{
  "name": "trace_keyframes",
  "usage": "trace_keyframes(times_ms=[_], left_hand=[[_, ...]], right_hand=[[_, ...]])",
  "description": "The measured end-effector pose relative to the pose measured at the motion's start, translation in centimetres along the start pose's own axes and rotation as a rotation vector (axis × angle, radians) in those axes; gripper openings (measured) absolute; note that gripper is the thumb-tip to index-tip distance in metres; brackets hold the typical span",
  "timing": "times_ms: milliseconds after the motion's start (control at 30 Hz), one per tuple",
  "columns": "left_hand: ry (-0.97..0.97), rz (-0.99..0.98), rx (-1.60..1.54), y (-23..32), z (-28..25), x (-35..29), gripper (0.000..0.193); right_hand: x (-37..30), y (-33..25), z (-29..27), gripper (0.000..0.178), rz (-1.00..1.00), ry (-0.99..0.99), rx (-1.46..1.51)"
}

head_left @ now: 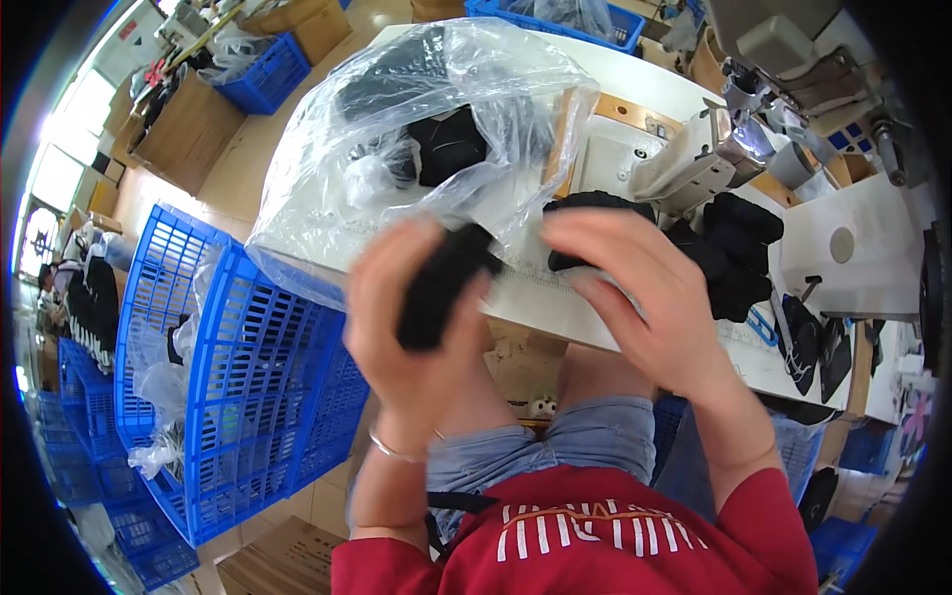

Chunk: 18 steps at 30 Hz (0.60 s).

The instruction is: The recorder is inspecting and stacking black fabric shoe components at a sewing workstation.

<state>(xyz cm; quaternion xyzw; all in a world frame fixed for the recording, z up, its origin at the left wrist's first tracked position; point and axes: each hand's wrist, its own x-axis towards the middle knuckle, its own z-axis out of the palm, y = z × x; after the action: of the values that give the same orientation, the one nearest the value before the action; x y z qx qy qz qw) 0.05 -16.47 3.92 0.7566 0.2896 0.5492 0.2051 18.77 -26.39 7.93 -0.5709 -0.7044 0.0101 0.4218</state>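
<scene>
My left hand (392, 297), blurred by motion, is closed round a folded black fabric piece (436, 288) above the table's front edge. To its right, my right hand (640, 288) reaches over another black fabric piece (600, 200), with thumb and fingers apart; whether the fingertips touch that piece cannot be made out. Beyond my left hand spreads a large clear plastic bag (307, 198) holding several black pieces, one black piece (446, 147) showing near its opening. More black fabric pieces (734, 248) are heaped right of my right hand.
A sewing machine (694, 164) stands at the table's right. Blue-handled scissors (762, 325) lie by the heap. A tall blue plastic crate (258, 367) stands against the table's left side. Cardboard boxes (188, 129) and another blue crate (268, 74) are farther back on the floor.
</scene>
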Motion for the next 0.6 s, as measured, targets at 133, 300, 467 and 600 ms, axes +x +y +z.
trace_keyframes(times_ms=[133, 300, 467, 600], left_hand=[[-0.219, -0.177, 0.391, -6.8, -1.2, 5.2, 0.062], [-0.281, -0.238, 0.333, -10.3, -0.7, 4.5, 0.094], [-0.298, -0.384, 0.296, -9.8, -1.9, 2.3, 0.093], [-0.330, -0.505, 0.306, -10.3, -2.4, 0.3, 0.085]], right_hand=[[9.7, 3.2, 6.7, 0.020, -0.091, -0.012, -0.221], [16.6, 5.9, 10.2, 0.029, 0.174, -0.462, -0.632], [15.2, 5.7, 10.3, 0.039, 0.137, -0.643, -0.683], [10.4, 5.3, 9.4, 0.029, -0.370, -0.213, -0.649]])
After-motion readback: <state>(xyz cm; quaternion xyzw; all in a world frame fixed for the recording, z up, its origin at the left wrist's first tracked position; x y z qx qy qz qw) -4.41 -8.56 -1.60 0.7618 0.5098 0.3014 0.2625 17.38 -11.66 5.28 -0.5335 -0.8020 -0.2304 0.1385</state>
